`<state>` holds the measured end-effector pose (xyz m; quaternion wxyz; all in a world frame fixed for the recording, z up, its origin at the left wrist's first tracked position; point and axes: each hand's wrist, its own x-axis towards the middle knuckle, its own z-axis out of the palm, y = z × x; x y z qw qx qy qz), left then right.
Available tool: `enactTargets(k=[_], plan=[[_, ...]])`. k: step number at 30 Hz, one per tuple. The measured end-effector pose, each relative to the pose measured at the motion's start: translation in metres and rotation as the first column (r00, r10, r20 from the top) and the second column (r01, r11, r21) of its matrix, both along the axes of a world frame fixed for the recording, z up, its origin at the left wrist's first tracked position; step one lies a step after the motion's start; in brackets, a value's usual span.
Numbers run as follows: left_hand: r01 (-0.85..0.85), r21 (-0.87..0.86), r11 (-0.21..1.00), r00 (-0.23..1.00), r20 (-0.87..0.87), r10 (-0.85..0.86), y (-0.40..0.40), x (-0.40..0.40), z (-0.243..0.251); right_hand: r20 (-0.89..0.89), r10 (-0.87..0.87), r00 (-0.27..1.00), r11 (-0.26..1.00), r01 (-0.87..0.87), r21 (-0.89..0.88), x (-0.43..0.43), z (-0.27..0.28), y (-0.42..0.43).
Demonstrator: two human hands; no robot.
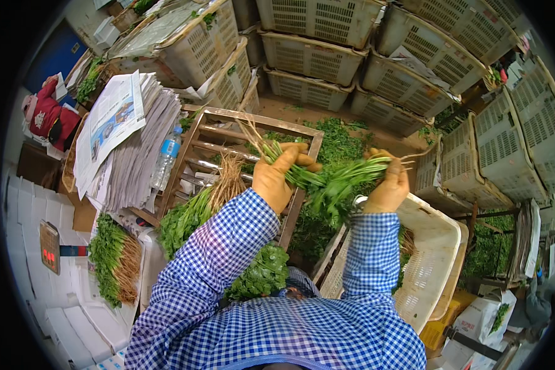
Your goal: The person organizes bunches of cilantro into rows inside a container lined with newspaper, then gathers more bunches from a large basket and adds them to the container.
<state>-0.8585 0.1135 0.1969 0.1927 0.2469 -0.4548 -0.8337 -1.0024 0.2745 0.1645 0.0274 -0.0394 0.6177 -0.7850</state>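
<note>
My left hand [282, 173], in an orange-tan glove, is closed around the stems of a small bunch of leafy greens with long pale roots [252, 134]. My right hand [388, 185], gloved alike, grips the stems of another bunch [347, 182], whose thin roots point right. The leaves of both bunches meet between my hands, above greens strewn on the floor [337, 138]. Below my left forearm, rooted greens [187, 217] lie on a slatted metal rack [203, 111], their brown roots [229, 180] towards my left hand. More leafy greens [263, 273] are close to my body.
A newspaper stack [138, 138] and a plastic water bottle [169, 157] stand left, near a scale display [50, 247] and a pile of rooted greens [115, 261]. An open white crate [430, 249] is at right. Stacked crates [312, 60] line the far side. A person in red [53, 115] is far left.
</note>
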Motion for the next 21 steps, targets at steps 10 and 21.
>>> enactTargets(k=[10,21], plan=[[0.160,0.201,0.967,0.984,0.041,-0.171,-0.022,0.014,-0.021,0.132,-0.063,0.989,0.426,-0.093,0.900,-0.068,-0.140,0.039],[0.381,-0.012,0.924,0.893,0.265,-0.365,-0.008,-0.018,-0.057,0.195,0.393,0.898,0.916,-0.401,-0.001,-0.013,-0.029,0.002]])
